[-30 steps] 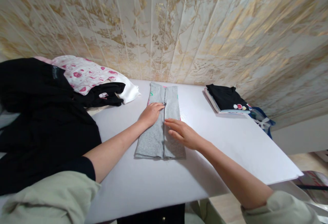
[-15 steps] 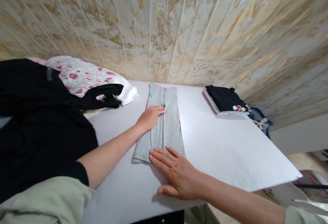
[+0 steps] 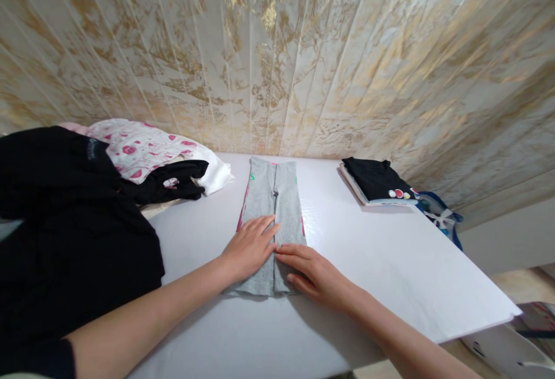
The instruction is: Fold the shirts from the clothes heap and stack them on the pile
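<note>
A grey garment, folded into a long strip, lies on the white table. Its two sides meet along a seam down the middle, and bits of pink and green print show at its edges. My left hand rests flat on the left half, fingers stretched toward the centre line. On the lower right half lies my right hand, its fingers extended and nearly touching the left fingertips. Neither hand grips the cloth.
At the left is a heap of loose clothes: a large black garment, a white one with pink print and a smaller black piece. A folded stack topped by a black garment sits at the back right. Behind stands a patterned wall.
My left hand has slid down the grey garment toward me. My right hand has moved up and right from the lower edge onto its right half. The view has tilted up slightly.
</note>
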Demonstrator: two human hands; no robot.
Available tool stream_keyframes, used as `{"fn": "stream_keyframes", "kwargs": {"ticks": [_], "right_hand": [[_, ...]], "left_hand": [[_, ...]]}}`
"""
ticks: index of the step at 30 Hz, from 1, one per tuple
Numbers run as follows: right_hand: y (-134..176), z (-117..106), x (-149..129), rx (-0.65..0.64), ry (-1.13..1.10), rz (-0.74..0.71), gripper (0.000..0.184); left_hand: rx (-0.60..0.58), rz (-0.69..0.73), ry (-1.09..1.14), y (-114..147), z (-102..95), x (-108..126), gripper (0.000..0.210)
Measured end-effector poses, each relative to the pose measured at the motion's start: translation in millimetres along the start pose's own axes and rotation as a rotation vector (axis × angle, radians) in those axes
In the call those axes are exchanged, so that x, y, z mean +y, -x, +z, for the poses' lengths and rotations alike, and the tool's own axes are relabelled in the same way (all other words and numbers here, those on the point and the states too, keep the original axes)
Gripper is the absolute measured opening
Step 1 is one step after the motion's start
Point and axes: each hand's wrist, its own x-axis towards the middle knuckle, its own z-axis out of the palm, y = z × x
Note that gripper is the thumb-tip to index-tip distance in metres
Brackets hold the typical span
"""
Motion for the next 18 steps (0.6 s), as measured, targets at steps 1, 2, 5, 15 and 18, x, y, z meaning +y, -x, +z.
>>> {"fn": "stream_keyframes", "kwargs": {"ticks": [1, 2, 5, 15, 18], "right_hand": [[3.4, -3.9, 1.1, 0.006, -0.045, 0.022, 0.036], [6.1, -8.7, 1.5, 0.021, -0.083, 0.052, 0.033], [10.7, -21.2, -2.0, 0.060, -0.132, 0.133, 0.028], [13.8, 0.1, -29.5, -0.088, 0.111, 0.085, 0.036], [12.7, 7.0, -27.6, -0.069, 0.181, 0.073, 0.031]], "left_hand": [[-0.033, 0.003, 0.015, 13.6, -2.9, 6.9, 0.048], [-0.068, 0.010, 0.039, 27.2, -6.7, 13.7, 0.050], [-0.171, 0.075, 0.130, 61.9, -22.4, 32.2, 0.054], [-0.231, -0.067, 0.077, 69.8, -41.6, 36.3, 0.023], [-0.239, -0.044, -0.048, 64.1, -34.7, 36.6, 0.014]]}}
